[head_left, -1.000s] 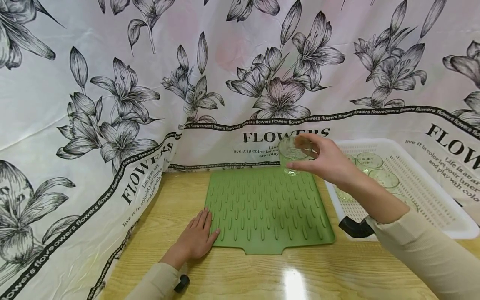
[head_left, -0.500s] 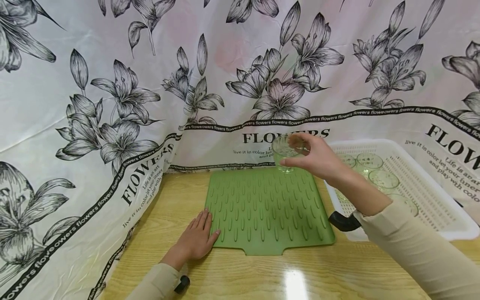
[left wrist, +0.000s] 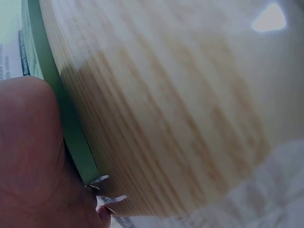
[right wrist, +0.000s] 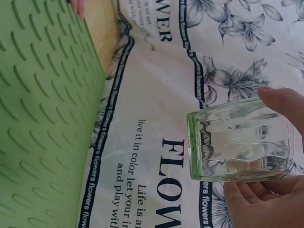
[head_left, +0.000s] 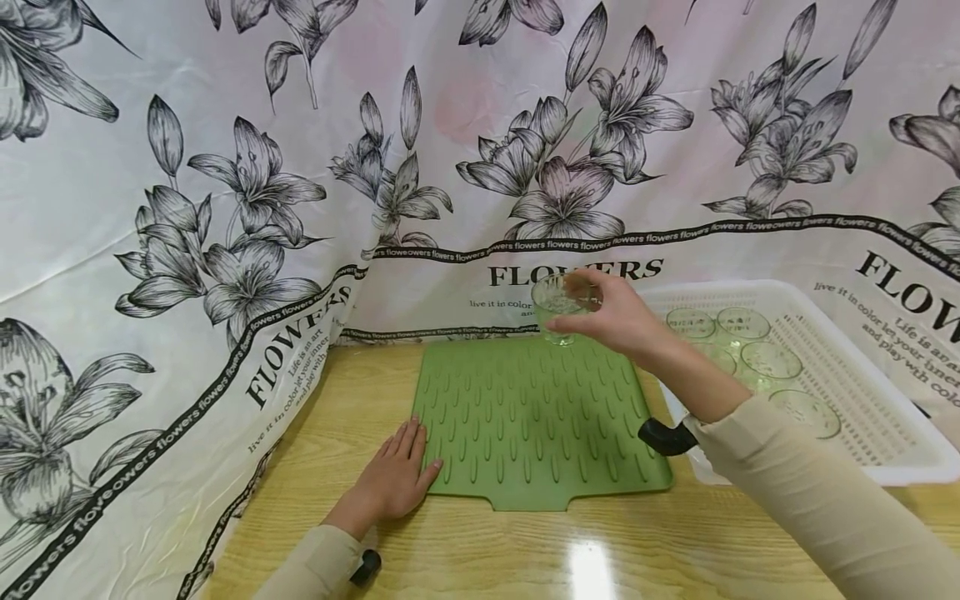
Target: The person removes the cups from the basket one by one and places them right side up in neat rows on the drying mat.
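My right hand grips a clear drinking glass by its sides, thumb on one side and fingers on the other. In the head view the glass is upright above the far edge of a green ridged draining mat. My left hand lies flat with straight fingers at the mat's left edge, fingertips touching it. The left wrist view shows part of that hand close up beside the mat's green edge.
To the right stands a white perforated plastic basket holding several clear glasses. A floral cloth hangs behind the wooden table and along its left side.
My right hand has carried the glass a little to the left above the mat's far edge. The left hand has stayed in place.
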The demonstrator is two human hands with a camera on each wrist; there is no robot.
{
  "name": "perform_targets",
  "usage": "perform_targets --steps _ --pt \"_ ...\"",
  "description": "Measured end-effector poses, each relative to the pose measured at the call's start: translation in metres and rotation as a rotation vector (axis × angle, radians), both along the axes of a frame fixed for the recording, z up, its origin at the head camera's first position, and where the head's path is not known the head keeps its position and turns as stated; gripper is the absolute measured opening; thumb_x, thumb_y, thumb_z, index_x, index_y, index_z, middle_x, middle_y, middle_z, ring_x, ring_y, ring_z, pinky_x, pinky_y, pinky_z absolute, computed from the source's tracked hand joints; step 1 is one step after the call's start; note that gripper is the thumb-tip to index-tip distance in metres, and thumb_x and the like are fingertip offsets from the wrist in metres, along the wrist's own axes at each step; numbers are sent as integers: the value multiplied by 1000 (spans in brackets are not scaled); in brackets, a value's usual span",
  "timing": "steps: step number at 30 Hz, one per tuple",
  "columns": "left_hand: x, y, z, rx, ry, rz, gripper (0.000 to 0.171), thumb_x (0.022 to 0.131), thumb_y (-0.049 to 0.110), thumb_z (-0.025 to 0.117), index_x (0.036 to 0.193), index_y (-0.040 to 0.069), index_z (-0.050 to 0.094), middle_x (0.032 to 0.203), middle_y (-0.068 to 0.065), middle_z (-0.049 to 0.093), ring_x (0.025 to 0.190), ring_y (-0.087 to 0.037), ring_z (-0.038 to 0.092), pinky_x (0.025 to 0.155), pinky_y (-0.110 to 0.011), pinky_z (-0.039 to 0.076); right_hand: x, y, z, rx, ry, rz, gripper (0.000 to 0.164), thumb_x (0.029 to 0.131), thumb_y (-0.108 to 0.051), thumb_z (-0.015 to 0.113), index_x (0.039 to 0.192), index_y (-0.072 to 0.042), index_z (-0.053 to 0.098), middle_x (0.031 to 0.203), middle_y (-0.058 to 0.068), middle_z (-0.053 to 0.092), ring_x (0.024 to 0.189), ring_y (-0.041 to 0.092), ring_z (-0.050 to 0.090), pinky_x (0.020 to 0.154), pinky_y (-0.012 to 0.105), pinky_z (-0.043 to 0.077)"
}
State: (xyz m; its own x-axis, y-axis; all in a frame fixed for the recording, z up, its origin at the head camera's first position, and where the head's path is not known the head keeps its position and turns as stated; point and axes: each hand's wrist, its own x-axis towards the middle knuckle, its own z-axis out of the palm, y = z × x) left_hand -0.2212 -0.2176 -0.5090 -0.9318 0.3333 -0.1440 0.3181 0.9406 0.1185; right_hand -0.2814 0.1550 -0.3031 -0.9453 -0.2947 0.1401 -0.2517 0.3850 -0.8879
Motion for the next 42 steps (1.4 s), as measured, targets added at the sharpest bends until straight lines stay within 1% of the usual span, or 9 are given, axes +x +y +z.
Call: perform_targets --steps 4,10,16,21,27,35,37,40,42 --pt "-1 0 -1 6 -7 0 77 110 55 29 163 0 17 171 -18 6 157 -37 10 124 -54 19 -5 -5 -6 3 4 2 78 84 -24 87 147 -2 47 144 18 50 136 36 46 115 53 38" --pt "1 1 2 -19 -10 5 77 110 55 25 163 1 15 171 -17 3 157 -36 8 125 -53 17 -11 -14 -14 12 5 -7 81 83 -27 87 149 -4 46 145 17 51 137 36 46 116 52 38" --pt "3 4 9 29 -14 -3 80 110 58 23 163 -2 15 170 -20 4 157 -38 9 124 -56 17 -18 -19 -25 17 11 19 82 85 -27 86 151 -3 43 147 18 49 139 37 44 116 53 37" --pt "-1 3 2 -14 -11 -5 77 110 56 24 163 1 14 171 -18 3 157 -36 8 125 -53 17 -24 -22 -37 18 -1 12 83 84 -28 86 151 -3 43 147 17 48 140 38 43 115 53 38" --pt "-4 -1 -4 -13 11 -4 76 111 54 28 163 1 17 171 -18 6 157 -36 11 124 -54 19 -31 -30 -51 -8 -31 32 86 84 -29 87 152 -2 42 149 20 47 139 37 46 112 52 43" --pt "5 5 12 21 -18 -1 75 111 52 28 161 -4 20 170 -22 8 156 -40 11 124 -56 18 -35 -39 -68 2 -22 16 84 82 -27 88 150 -3 45 146 19 51 133 37 49 110 52 44" --pt "4 4 9 26 -13 2 76 111 53 28 162 -4 20 170 -21 9 156 -39 12 124 -56 18 -37 -41 -71 3 -16 13 81 82 -27 88 148 -3 48 142 18 53 130 37 50 109 52 45" --pt "0 1 0 -1 12 1 78 110 56 25 162 -1 19 170 -19 7 157 -37 11 124 -54 19 -39 -43 -77 1 -27 12 82 82 -28 88 149 -4 47 142 17 52 132 38 49 110 52 43" --pt "-1 -1 -3 1 16 0 79 110 58 26 163 0 19 171 -18 6 157 -37 11 124 -54 19 -40 -44 -80 -5 -42 16 86 82 -29 88 152 -4 43 144 17 50 135 40 46 112 54 41"
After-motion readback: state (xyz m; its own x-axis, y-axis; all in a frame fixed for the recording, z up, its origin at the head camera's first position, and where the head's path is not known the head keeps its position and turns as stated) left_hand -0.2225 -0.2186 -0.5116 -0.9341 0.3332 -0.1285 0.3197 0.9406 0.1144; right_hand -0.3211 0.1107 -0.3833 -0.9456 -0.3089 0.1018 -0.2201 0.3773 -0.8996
